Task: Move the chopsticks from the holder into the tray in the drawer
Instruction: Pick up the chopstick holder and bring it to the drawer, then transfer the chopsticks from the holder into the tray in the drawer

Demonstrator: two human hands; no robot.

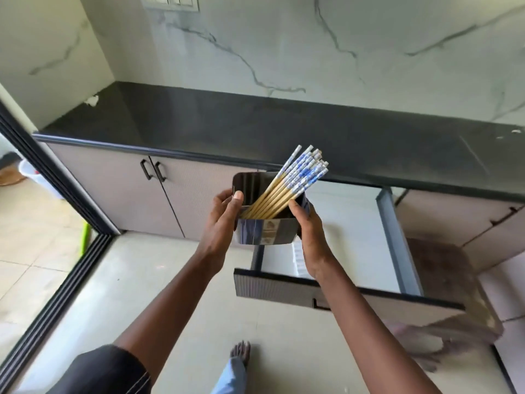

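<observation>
A dark, shiny rectangular holder is held in the air between both hands, above the left end of the open drawer. Several chopsticks with wooden shafts and blue-and-white patterned tops lean to the upper right out of the holder. My left hand grips the holder's left side, thumb over the rim. My right hand grips its right side, thumb on the rim beside the chopsticks. A ribbed white edge, possibly the tray, shows inside the drawer under my right wrist; most of it is hidden.
The black countertop runs along the marble-look wall. Cabinet doors with black handles stand to the left of the drawer. A brown mat lies on the floor at right. A sliding-door track runs at left. My bare foot is below.
</observation>
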